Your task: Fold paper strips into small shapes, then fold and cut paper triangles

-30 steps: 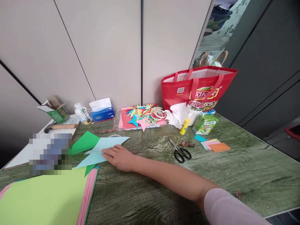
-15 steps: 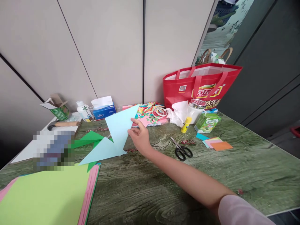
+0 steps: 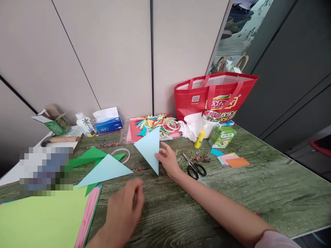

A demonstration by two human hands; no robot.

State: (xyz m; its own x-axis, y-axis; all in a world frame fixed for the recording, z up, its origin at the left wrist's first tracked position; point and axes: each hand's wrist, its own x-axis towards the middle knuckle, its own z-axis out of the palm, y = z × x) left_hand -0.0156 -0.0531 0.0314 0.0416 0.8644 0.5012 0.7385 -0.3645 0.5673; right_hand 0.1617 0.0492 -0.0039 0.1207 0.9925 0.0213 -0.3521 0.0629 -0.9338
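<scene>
My right hand pinches a light blue paper triangle by its right edge, held up above the table. Low in the foreground is my left hand, back toward me, its fingers curled in a loose closed shape with nothing seen in them. Another light blue paper triangle lies left of it, on top of green paper triangles. A white ring of tape rests partly on the green paper. Black-handled scissors lie to the right of my right hand.
At the front left is a stack of coloured paper sheets. Along the back stand a tissue box, a white bottle, a glue stick, a green carton, a white jar and a red bag. Small coloured papers lie right.
My right hand has brought its blue triangle right and lower, away from the one lying on the table. My left hand has come into view from below. The view has shifted slightly right.
</scene>
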